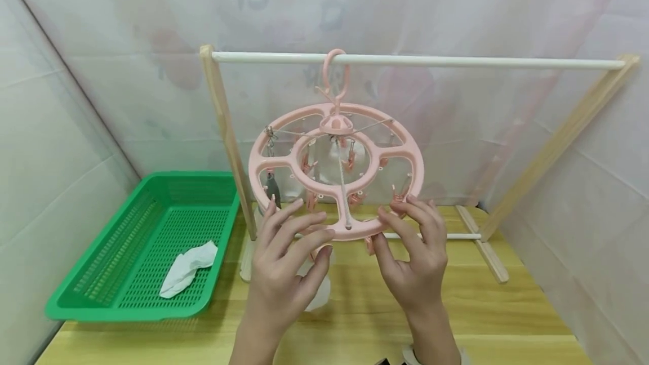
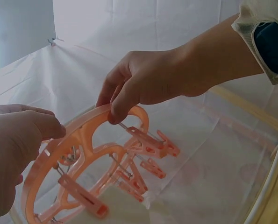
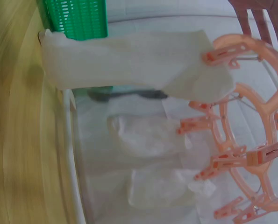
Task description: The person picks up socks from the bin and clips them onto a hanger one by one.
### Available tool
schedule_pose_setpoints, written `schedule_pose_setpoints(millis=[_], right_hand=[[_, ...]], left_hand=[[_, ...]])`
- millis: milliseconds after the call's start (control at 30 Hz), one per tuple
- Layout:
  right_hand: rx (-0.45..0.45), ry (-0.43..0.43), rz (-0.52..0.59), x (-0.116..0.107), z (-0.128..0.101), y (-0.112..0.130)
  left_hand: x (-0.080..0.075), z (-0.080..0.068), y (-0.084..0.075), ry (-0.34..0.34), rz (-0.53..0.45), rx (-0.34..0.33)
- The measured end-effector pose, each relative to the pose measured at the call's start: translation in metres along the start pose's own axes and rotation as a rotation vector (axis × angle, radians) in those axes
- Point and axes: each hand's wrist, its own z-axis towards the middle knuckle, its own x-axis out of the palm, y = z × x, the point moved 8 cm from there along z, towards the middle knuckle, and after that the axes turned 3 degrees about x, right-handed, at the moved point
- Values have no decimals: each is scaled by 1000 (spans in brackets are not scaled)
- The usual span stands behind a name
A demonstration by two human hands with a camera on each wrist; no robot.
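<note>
A pink round clip hanger [image 1: 337, 235] hangs by its hook from a white rail, its near edge tilted down. My left hand [image 1: 286, 266] holds the front left rim, fingers on top and thumb below. My right hand [image 1: 416, 255] pinches the front right rim; the left wrist view shows its thumb and fingers on either side. Pink clips [image 2: 85, 196] dangle beneath the ring. A long white sock-like cloth [image 3: 129, 58] hangs from one clip. Beyond it hang two shorter white cloths [image 3: 148, 135] and a narrow dark grey item [image 3: 129, 94], its kind unclear.
The white rail [image 1: 481, 62] spans a wooden-legged stand [image 1: 223, 128] on the wood table [image 1: 456, 320]. At the left sits a green basket [image 1: 127, 314] with a crumpled white cloth [image 1: 187, 269] inside. Pale fabric walls [image 1: 507, 4] enclose the back and sides.
</note>
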Motion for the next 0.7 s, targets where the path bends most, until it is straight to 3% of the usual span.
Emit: schedule_pose_setpoints(millis=[300,533,700], right_hand=[[-43,-3,-16,5,0,12],[-60,-4,-7,7,-1,15],[-77,-3,-18,9,-2,21]], left_hand=[[0,5,-11,19,40,34],[9,4,-6,74,60,10],[12,1,-4,75,81,13]])
